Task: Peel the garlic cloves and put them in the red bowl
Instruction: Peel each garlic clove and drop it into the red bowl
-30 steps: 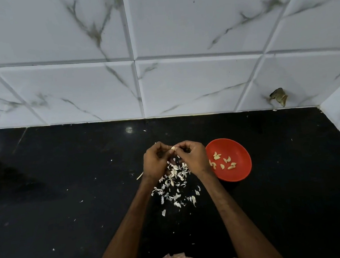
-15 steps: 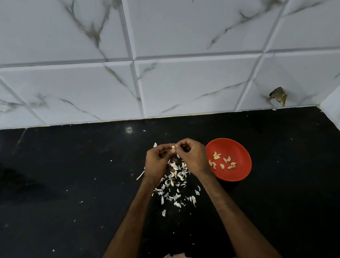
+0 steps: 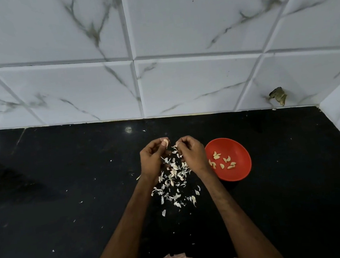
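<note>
L hand (image 3: 152, 162) pinches a garlic clove (image 3: 166, 143) at its fingertips; R hand (image 3: 192, 156) just beside, not touching it, fingers curled, pinching a small pale scrap (image 3: 176, 144); both above a pile of skins (image 3: 174, 183) on the black tabletop (image 3: 67, 202); red bowl (image 3: 240, 148) just right of R hand, w/ peeled cloves (image 3: 217, 155) inside

Even light is falling on the white, grey-veined wall tiles (image 3: 191, 80), while the glossy black stone countertop (image 3: 297, 189) is looking dim. A glare spot (image 3: 128, 129) is shining near its back edge; a shadow (image 3: 13, 181) is darkening its left side. Wide-angle distortion is bending the tile lines.
</note>
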{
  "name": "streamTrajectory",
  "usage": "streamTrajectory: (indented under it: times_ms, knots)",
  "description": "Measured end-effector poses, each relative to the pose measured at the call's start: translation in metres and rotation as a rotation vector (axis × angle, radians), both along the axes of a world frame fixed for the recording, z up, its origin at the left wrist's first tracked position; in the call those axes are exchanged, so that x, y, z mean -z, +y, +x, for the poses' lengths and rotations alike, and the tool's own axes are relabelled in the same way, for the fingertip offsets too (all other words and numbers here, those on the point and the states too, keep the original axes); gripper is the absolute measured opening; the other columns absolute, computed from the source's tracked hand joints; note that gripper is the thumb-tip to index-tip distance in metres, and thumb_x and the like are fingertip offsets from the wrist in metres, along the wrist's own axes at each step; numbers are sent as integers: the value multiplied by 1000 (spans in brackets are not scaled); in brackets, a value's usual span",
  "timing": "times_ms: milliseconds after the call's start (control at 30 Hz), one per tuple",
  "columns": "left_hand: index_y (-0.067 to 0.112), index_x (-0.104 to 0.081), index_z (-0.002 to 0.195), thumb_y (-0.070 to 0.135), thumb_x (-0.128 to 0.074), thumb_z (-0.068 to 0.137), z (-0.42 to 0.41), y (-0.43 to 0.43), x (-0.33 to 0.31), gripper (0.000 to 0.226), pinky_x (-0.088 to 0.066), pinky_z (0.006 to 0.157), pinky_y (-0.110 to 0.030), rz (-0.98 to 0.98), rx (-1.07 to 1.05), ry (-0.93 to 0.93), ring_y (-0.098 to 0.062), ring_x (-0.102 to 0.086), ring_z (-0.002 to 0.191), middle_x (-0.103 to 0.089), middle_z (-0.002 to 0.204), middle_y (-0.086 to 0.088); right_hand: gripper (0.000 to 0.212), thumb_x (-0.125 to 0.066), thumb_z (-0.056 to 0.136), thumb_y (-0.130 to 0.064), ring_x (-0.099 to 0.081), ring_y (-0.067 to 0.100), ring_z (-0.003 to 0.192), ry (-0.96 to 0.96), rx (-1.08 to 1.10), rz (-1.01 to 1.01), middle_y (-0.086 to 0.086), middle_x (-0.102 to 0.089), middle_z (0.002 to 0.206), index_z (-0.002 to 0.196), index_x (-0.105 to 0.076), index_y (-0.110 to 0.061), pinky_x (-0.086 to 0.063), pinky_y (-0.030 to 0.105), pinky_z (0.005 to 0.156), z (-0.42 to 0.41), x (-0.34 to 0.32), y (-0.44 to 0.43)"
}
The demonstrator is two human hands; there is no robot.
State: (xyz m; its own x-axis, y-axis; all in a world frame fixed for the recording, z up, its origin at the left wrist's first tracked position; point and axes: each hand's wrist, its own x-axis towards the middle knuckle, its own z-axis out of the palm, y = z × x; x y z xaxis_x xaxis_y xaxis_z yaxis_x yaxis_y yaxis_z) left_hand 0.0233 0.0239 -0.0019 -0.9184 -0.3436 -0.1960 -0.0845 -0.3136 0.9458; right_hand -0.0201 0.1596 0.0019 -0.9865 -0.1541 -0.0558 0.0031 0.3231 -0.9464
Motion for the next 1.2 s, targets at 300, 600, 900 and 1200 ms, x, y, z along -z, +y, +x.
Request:
streamTrajectory:
  times_ms: [300,600,900,1200]
  knots:
    - [5,-70,108,9,-65,97,0,0,2,13,-44,43,-20,-67,-58,-4,-4,-59,59,-66,76,-1,14,-70,92,-3,-71,6,85,60,-109,126,-6,-74,90,98,-74,-15,-61,33,80,2,3,-4]
    - [7,-67,103,5,-66,96,3,-1,9,8,-47,42,-23,-197,-14,55,-11,-63,63,-69,79,-7,11,-71,95,-24,-72,12,73,52,-105,104,-4,-73,79,92,-73,-13,-63,43,70,4,-5,-13]
    - [7,-72,97,0,-67,93,-1,-7,2,10,-54,64,-19,-203,75,81,-8,-68,72,-72,88,-9,13,-64,97,-18,-67,9,66,-10,-139,144,-2,-73,78,87,-72,-14,-58,35,62,5,-12,-11]
    - [-2,-67,101,2,-61,97,2,0,-3,8,-43,46,-11,-31,66,-22,-2,-60,59,-66,79,-4,24,-62,96,-32,-55,14,59,66,-205,234,-5,-64,67,77,-63,-18,-49,45,60,4,-10,-11]
